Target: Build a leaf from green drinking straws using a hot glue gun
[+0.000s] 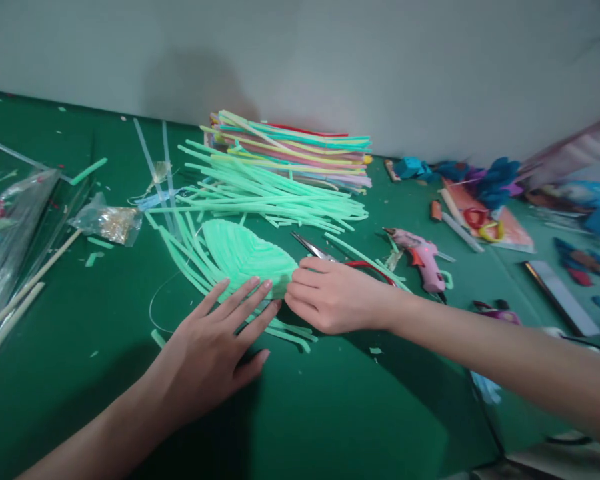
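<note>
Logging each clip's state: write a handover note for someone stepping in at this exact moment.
Left hand: open, flat, fingers pressing the near edge of the green straw leaf.
Right hand: pinching the leaf's right tip.
Leaf lies on the green table, loose green straws behind it, scissors and pink glue gun to the right.
Done: leaf shape assembled.
Left: straw ends stick out uncut along its near edge.
</note>
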`<state>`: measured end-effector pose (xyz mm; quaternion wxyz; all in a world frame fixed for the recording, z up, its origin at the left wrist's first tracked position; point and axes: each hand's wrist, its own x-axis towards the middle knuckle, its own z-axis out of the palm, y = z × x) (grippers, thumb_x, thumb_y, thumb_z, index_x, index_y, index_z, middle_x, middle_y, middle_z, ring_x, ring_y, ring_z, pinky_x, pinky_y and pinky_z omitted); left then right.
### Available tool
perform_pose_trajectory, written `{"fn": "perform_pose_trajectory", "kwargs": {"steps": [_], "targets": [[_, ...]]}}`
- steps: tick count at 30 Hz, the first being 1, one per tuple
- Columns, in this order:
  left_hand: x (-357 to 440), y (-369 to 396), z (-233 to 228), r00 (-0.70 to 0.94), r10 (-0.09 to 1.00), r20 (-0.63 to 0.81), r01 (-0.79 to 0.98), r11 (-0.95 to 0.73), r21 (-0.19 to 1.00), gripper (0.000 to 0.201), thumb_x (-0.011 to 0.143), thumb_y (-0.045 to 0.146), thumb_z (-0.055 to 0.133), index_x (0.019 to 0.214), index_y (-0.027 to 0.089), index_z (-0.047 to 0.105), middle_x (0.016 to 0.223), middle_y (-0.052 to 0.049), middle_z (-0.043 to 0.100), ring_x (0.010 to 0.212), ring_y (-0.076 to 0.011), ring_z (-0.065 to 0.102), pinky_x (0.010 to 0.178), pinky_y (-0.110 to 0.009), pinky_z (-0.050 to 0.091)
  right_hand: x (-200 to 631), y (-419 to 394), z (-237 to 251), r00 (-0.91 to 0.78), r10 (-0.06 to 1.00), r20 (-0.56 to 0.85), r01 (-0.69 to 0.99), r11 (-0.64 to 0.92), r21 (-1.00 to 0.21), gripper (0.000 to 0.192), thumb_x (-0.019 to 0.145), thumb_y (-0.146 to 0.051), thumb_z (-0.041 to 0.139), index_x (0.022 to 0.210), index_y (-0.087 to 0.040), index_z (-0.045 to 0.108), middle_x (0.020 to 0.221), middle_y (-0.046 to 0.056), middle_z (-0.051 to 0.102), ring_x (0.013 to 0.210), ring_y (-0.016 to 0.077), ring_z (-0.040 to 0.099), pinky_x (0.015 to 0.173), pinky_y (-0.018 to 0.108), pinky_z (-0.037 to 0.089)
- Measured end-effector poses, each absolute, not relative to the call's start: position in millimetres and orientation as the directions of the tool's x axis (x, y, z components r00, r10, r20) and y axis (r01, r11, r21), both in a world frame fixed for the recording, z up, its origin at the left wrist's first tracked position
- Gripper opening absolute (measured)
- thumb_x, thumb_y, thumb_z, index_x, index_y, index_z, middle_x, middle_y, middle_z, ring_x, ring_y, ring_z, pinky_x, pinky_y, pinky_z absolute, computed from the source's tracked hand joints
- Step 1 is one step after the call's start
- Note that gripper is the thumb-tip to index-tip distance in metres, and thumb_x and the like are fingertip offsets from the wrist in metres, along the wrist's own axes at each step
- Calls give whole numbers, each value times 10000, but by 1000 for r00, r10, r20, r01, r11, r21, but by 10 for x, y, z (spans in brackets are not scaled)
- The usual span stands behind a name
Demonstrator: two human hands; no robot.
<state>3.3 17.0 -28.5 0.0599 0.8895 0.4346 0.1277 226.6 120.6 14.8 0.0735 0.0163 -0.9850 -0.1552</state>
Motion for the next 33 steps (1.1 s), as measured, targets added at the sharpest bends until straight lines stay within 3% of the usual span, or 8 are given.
{"fn": "perform_pose_trajectory", "kwargs": {"steps": [6, 17, 22, 27, 33], "targets": [[33, 171, -290, 593, 785, 182, 756, -620, 210, 522, 945, 414, 488, 1438, 242, 474, 1549, -83, 400, 1427, -273, 369, 1193, -501, 231, 2196, 1231, 155, -992, -65, 109, -25, 944, 330, 300, 971, -104, 435, 753, -151, 636, 684, 28, 570, 734, 180, 504, 806, 362, 358], [40, 184, -291, 597, 775, 206, 750, -631, 198, 466, 935, 398, 502, 1360, 216, 561, 1447, -116, 542, 1404, -285, 408, 1182, -521, 251, 2053, 1362, 324, -985, -147, -95, -165, 961, 221, 250, 976, -99, 432, 824, -147, 625, 812, 75, 644, 836, 207, 547, 716, 343, 335], [37, 188, -287, 604, 776, 185, 752, -631, 191, 496, 944, 404, 480, 1408, 230, 509, 1465, -96, 526, 1411, -279, 396, 1177, -520, 259, 1967, 1473, 358, -981, -36, -189, -70, 982, 177, 231, 992, -88, 399, 961, -117, 626, 823, 77, 656, 817, 199, 564, 668, 328, 326], [31, 193, -282, 606, 780, 157, 755, -626, 193, 525, 953, 396, 466, 1457, 251, 444, 1510, -59, 473, 1428, -264, 369, 1198, -508, 213, 1834, 1552, 464, -920, 68, -385, 37, 995, 87, 161, 967, -137, 503, 944, -129, 662, 921, 94, 688, 896, 220, 595, 659, 325, 340], [41, 184, -294, 609, 771, 185, 757, -635, 157, 519, 944, 394, 486, 1442, 248, 469, 1535, -64, 429, 1426, -267, 371, 1203, -496, 198, 1726, 1591, 479, -915, 101, -390, 92, 995, 41, 72, 902, -196, 632, 914, -141, 677, 934, 77, 686, 864, 210, 611, 645, 312, 348]]}}
